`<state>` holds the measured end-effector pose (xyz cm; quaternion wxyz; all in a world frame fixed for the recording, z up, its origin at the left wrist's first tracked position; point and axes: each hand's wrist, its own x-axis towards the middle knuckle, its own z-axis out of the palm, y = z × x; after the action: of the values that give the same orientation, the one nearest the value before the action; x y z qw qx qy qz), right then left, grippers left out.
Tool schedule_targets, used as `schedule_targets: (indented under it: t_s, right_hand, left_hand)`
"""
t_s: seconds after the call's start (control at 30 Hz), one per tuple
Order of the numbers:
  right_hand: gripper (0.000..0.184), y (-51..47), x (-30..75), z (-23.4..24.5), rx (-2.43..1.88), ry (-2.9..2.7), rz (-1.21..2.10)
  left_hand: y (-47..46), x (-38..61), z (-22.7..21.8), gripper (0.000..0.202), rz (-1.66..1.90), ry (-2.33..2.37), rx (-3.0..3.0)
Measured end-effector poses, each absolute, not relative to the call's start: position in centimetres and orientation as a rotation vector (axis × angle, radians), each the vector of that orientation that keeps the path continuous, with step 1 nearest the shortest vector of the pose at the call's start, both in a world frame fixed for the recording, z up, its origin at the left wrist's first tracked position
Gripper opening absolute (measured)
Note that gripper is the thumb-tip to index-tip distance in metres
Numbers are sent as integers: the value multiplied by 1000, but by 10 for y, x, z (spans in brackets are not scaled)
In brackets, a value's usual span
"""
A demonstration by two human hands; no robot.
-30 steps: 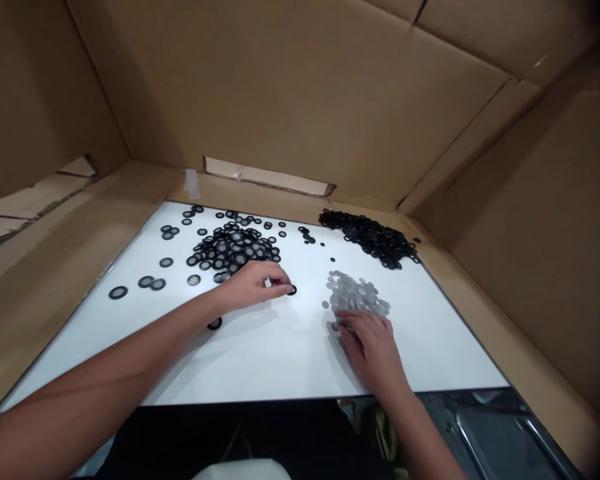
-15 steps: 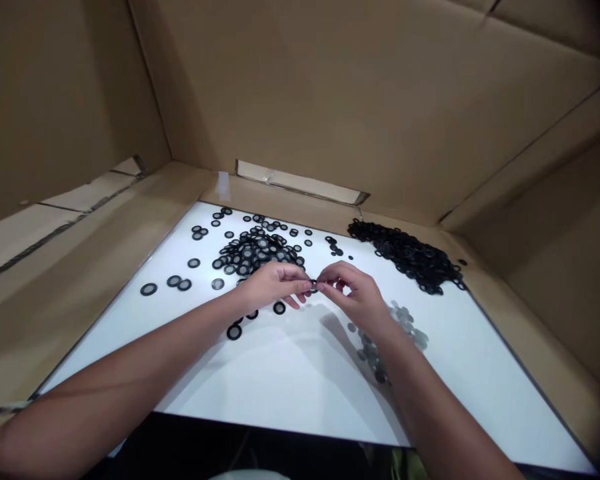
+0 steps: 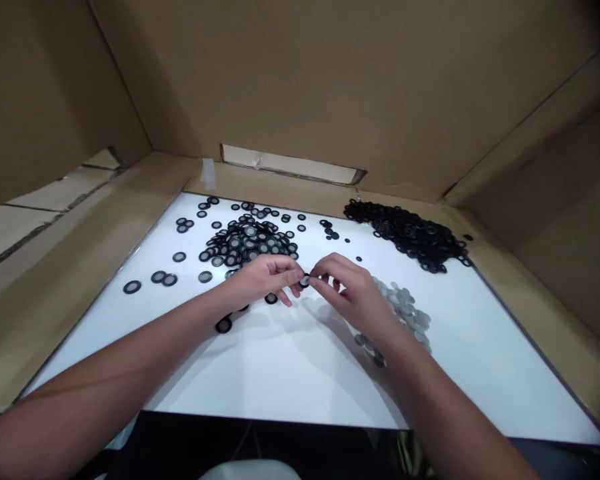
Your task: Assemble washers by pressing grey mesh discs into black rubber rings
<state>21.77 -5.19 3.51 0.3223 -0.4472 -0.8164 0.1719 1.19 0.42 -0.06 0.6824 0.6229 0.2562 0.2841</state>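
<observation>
Our left hand (image 3: 263, 281) and right hand (image 3: 349, 288) are together over the white board (image 3: 280, 380), their fingertips closed on a small black ring (image 3: 305, 282); the fingers hide most of it, so we cannot make out its centre or whether it is one piece or two; black-rimmed discs (image 3: 247, 241) lie heaped beyond the left hand; grey discs (image 3: 405, 308) lie just beside the right hand; a heap of black rings (image 3: 405, 239) sits against the cardboard wall (image 3: 330, 87).
</observation>
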Motion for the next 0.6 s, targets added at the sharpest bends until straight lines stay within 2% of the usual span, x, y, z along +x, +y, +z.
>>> schedule_targets:
  t_s: [0.27, 0.6]
  right_hand:
    - [14, -54, 217, 31, -1287, -2129, 253]
    - [35, -51, 203, 16, -1278, -1869, 804]
  left_hand:
    - [2, 13, 5, 23, 631, 588, 1413]
    - [-2, 15, 4, 25, 673, 601, 1326]
